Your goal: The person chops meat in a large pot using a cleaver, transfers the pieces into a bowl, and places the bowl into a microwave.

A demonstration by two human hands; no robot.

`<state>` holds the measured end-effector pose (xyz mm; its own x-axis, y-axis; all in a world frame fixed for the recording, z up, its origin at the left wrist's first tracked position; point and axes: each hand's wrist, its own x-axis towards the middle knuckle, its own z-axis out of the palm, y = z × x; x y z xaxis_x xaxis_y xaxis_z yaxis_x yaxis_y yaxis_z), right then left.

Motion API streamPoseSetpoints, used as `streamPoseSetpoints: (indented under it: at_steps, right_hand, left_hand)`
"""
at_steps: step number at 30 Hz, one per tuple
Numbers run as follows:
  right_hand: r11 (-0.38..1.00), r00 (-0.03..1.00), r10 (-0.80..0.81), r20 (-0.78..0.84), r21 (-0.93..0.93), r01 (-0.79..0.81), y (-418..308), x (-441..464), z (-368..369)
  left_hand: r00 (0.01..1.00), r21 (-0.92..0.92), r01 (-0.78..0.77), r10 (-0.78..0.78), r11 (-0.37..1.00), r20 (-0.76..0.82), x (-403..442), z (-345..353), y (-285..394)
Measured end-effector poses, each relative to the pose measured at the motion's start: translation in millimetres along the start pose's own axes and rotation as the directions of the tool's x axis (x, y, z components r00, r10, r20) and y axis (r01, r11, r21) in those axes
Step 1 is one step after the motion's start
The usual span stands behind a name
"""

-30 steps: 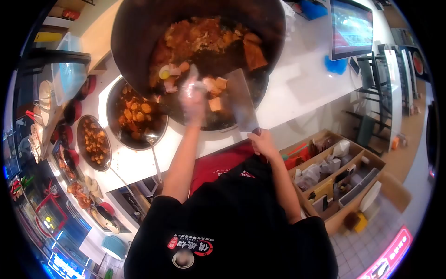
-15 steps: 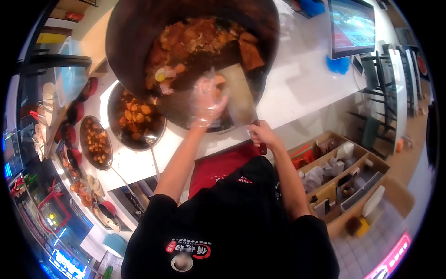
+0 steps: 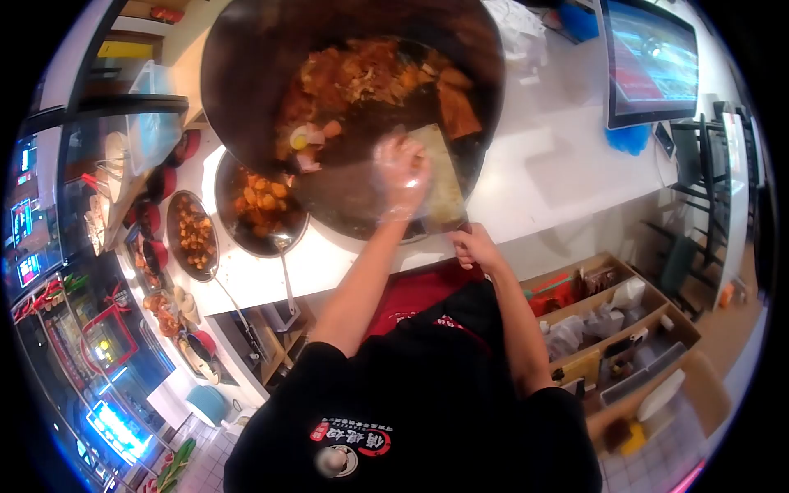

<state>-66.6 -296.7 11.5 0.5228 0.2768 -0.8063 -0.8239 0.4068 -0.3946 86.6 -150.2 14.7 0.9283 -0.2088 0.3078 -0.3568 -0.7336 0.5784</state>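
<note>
My right hand [image 3: 475, 246] is closed around the handle of a cleaver [image 3: 445, 177], whose broad blade points away from me over a large dark round pan [image 3: 246, 62]. Just left of the blade is my left hand [image 3: 403, 172], in a clear plastic glove, with its fingers curled in. Blur hides what, if anything, it holds. Shredded brown food [image 3: 362, 78] lies at the far side of the pan. A cut egg [image 3: 299, 140] with pinkish pieces sits left of it, and a brown chunk [image 3: 457, 111] lies to the right.
Two smaller pans of chunky food, a nearer [image 3: 265, 201] and a farther one [image 3: 194, 238], stand at the left, with ladles in them. A monitor [image 3: 653, 62] stands on the white counter [image 3: 542, 164] at right. Below is an open drawer unit [image 3: 608, 329] with bags.
The view has shifted, so the scene sits further right. My left hand's fingers have curled, and it is closer to the cleaver blade. The cleaver stays in my right hand.
</note>
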Motion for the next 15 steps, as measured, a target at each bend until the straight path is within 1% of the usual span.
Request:
streamPoseSetpoints:
  at_steps: [1,2,3,4,5,7,10,11,12,13,15]
  right_hand:
    - [1.000,1.000,-0.005,0.009,-0.004,0.005,-4.3,1.0,0.8]
    - [1.000,1.000,-0.008,-0.017,-0.021,0.007,-6.9,0.0,2.6]
    - [0.999,0.999,-0.006,-0.045,-0.037,0.004,-9.5,-1.5,3.5]
    - [0.999,0.999,-0.003,-0.039,-0.041,0.001,-13.4,-1.2,3.0]
    - [0.998,0.999,-0.011,-0.032,-0.056,0.010,-18.4,0.8,2.5]
    - [0.997,0.999,-0.024,-0.021,-0.075,0.022,-28.2,3.9,-0.8]
    - [0.995,1.000,-0.008,-0.013,-0.102,0.007,-41.2,5.4,-10.7]
    - [0.993,1.000,0.000,-0.007,-0.122,0.000,-46.5,4.4,-12.9]
    - [0.990,1.000,0.007,0.000,-0.141,-0.007,-51.9,4.0,-14.4]
    - [0.990,1.000,0.007,0.000,-0.139,-0.007,-56.8,2.7,-15.0]
    - [0.990,1.000,0.024,0.008,-0.139,-0.023,-62.4,0.8,-15.3]
  left_hand:
    - [1.000,0.011,0.014,-0.014,1.000,-0.018,5.0,1.7,-0.4]
    - [1.000,0.018,0.013,-0.013,1.000,-0.026,9.6,4.1,-0.7]
    - [0.996,0.031,0.067,-0.065,0.997,-0.055,12.5,6.5,-0.1]
    - [0.989,0.043,0.122,-0.119,0.992,-0.084,13.7,8.3,0.8]
    - [0.989,0.048,0.123,-0.118,0.991,-0.089,15.1,10.0,1.6]
    - [0.974,0.004,0.175,-0.172,0.985,-0.149,20.6,9.8,7.8]
    - [0.975,-0.003,0.153,-0.151,0.988,-0.161,28.4,-11.1,-13.9]
    - [0.980,0.039,0.184,-0.180,0.982,-0.081,43.0,-37.4,-8.4]
    - [0.997,0.207,0.049,-0.034,0.977,-0.075,48.2,-46.0,-33.0]
    - [0.999,0.284,0.022,-0.031,0.959,0.028,63.3,-69.2,-31.9]
    - [0.994,0.574,-0.067,0.007,0.816,0.106,74.1,-85.3,-43.7]
